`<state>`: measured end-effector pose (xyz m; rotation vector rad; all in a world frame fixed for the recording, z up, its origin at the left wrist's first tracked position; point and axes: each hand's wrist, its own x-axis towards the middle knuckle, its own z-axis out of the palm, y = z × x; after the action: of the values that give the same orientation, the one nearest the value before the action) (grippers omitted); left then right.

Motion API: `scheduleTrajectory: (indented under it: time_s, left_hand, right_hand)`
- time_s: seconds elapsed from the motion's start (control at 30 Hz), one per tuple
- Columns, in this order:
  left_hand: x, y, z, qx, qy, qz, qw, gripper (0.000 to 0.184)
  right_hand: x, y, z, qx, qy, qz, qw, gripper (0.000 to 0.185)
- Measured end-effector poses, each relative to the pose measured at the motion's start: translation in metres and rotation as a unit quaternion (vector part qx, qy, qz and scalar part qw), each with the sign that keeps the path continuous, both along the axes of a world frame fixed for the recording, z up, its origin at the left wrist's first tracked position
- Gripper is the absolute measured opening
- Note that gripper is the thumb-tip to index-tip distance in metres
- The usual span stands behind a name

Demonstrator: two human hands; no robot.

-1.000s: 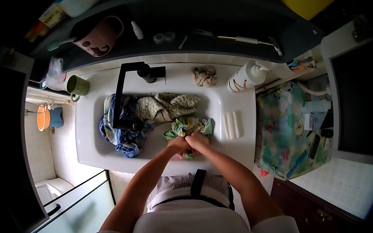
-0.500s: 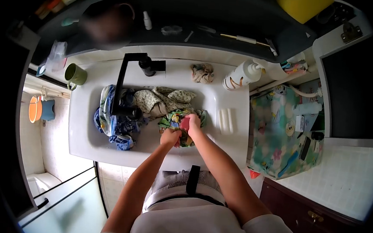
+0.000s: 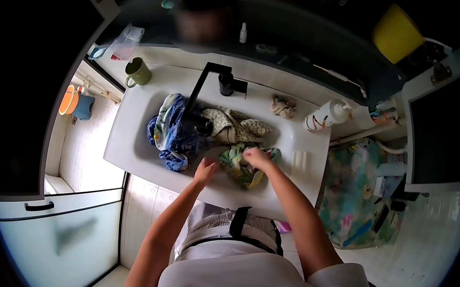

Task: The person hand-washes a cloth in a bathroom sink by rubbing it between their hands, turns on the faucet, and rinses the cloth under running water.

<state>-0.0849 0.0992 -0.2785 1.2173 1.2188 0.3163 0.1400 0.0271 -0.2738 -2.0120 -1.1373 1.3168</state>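
Observation:
A green patterned cloth [image 3: 242,164] with yellow patches lies bunched at the front of the white sink [image 3: 113,148]. My right hand [image 3: 258,159] is closed on its upper right part, slightly blurred. Just left of the cloth is my left hand [image 3: 205,171], its thumb and fingers apart and nothing visible in them. Behind the green cloth rests a cream cloth [image 3: 236,127] with small dark prints. Blue-and-white patterned fabric [image 3: 174,134] is heaped at the basin's left, partly hidden by the black faucet [image 3: 195,96].
A green mug [image 3: 138,72] stands at the sink's back left corner. Along the back rim are a crumpled beige cloth [image 3: 284,106] and a white pump bottle [image 3: 328,115]. A dark shelf [image 3: 301,42] runs above. To the right, a patterned cover [image 3: 355,189] bears small items.
My left hand has come away from the green cloth, leftward. My right hand still holds the cloth, which looks more spread out. The view has turned, shifting the sink to the right.

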Motion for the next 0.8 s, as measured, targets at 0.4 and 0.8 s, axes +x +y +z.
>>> scheduleTrajectory:
  time_s: [0.4, 0.8]
  left_hand:
    - [0.075, -0.01, 0.022, 0.238, 0.239, -0.47, 0.815, 0.044]
    - [0.097, -0.035, 0.096, 0.31, 0.25, -0.702, 0.591, 0.038]
  right_hand:
    - [-0.037, -0.093, 0.102, -0.135, -0.143, 0.139, 0.971, 0.036]
    - [-0.024, -0.048, 0.039, -0.248, -0.121, 0.062, 0.959, 0.038]
